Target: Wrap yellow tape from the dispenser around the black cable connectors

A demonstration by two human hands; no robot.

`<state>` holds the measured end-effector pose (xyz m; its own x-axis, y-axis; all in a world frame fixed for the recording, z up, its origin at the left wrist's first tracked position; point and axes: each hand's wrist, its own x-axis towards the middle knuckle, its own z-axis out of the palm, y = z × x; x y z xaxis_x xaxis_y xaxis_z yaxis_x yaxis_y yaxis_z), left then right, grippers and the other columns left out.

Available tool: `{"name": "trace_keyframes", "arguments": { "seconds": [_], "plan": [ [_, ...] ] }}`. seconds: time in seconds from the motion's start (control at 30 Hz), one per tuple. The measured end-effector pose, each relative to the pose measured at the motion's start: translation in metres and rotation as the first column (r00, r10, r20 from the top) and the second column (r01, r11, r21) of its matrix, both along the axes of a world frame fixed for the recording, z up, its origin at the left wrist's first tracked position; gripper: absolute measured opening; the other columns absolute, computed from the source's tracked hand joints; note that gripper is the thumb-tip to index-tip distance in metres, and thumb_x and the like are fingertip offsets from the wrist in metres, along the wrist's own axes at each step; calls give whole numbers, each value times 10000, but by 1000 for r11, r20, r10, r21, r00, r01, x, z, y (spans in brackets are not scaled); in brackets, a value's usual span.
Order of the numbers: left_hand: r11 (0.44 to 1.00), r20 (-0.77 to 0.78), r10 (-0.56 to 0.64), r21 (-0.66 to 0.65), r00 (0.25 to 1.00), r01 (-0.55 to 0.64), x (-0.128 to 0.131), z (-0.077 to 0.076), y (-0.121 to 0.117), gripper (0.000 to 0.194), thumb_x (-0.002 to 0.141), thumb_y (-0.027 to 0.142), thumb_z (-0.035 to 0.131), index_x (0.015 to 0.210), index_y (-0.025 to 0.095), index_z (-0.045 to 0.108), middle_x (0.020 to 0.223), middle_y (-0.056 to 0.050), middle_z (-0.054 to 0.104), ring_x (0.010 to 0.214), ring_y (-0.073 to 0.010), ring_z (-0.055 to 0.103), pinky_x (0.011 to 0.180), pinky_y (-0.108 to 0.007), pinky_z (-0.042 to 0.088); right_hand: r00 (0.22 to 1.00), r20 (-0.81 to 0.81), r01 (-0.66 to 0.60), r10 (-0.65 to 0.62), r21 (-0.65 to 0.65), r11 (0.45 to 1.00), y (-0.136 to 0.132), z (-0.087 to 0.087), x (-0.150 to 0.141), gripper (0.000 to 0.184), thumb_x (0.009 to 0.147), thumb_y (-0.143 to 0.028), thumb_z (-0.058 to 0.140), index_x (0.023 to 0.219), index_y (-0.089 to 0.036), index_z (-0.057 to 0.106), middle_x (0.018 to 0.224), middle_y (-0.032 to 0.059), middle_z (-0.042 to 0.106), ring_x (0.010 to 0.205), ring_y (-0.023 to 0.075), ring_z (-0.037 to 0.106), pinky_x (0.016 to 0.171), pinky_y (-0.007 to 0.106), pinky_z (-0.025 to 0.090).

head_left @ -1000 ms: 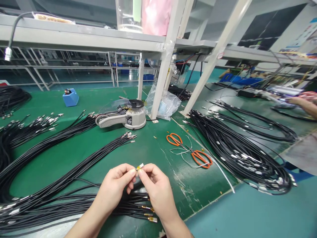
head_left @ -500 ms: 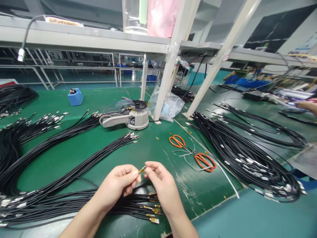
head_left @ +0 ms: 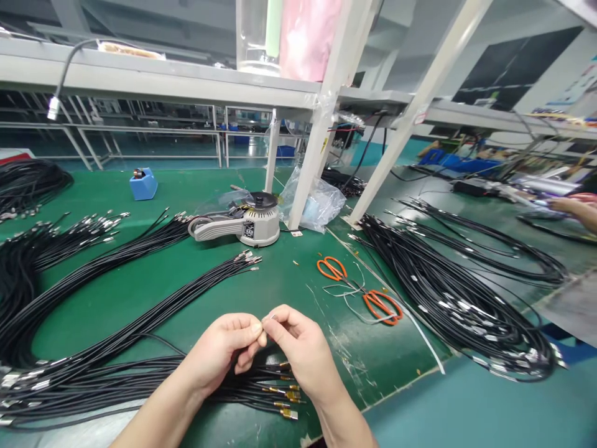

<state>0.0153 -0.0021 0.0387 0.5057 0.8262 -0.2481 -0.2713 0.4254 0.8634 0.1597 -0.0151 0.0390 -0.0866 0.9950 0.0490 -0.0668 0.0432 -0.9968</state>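
Note:
My left hand (head_left: 224, 351) and my right hand (head_left: 301, 348) meet low in the middle of the view, fingertips pinched together on the end of a thin black cable (head_left: 267, 318). Only a small metal tip shows between the fingers. Under my hands lies a bundle of black cables (head_left: 140, 379) whose ends, wrapped in amber tape (head_left: 286, 404), point right. A second bundle with bare metal ends (head_left: 245, 258) lies farther back on the green mat (head_left: 280, 286).
A grey tape dispenser (head_left: 247, 224) stands mid-table beside a white frame post (head_left: 312, 143). Orange scissors (head_left: 357, 286) lie to the right. Large black cable coils (head_left: 457, 292) fill the right side, more lie at left. Another person's hand (head_left: 576, 208) works at far right.
The amber-taped cable tip, clearly seen between my fingertips a second ago, is now nearly covered by my fingers. My hands stayed in place; the view shifted slightly.

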Motion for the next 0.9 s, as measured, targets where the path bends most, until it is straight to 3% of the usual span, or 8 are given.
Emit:
{"name": "trace_keyframes", "arguments": {
  "seconds": [0.17,0.3,0.5,0.63,0.77,0.9],
  "plan": [
    [999,72,-20,-32,997,22,-3,1,1,268,687,352,697,597,123,592,414,50,428,366,-37,288,381,-192,195,998,-56,-31,32,14,999,2,-2,10,75,726,-250,691,731,-176,699,766,7,664,735,150,601,725,269,477],
    [998,93,-41,-41,995,45,-5,0,4,284,695,352,688,569,125,571,426,47,423,361,-36,284,375,-197,194,996,-83,24,-28,-53,998,6,1,17,226,737,-333,677,896,-179,719,783,31,697,684,153,615,667,286,499],
    [997,95,-54,-58,994,60,-2,-2,4,255,728,329,660,606,118,587,436,41,439,351,-37,297,356,-187,202,998,36,50,-48,-59,997,12,10,10,196,724,-311,679,607,-163,629,523,-57,536,519,94,476,538,226,405],
    [999,95,-27,-22,995,29,-1,1,3,259,790,374,598,702,131,609,441,38,465,348,-53,346,362,-191,248,1000,-10,2,-2,-14,1000,13,10,6,185,757,-296,655,635,-164,611,562,-46,574,559,103,504,589,232,417],
    [997,14,-62,35,998,61,0,5,3,284,767,397,625,745,115,634,525,12,541,383,-51,394,401,-193,277,998,5,-56,55,43,998,8,12,12,185,797,-297,625,662,-171,617,595,-33,584,613,120,543,645,244,446],
    [990,-236,-2,136,972,35,10,8,-2,257,703,374,666,622,148,573,543,25,549,432,-65,411,452,-200,305,995,75,-75,73,25,997,-4,11,25,125,785,-297,630,766,-180,669,712,-5,635,706,151,594,693,256,475]
  ]
}}
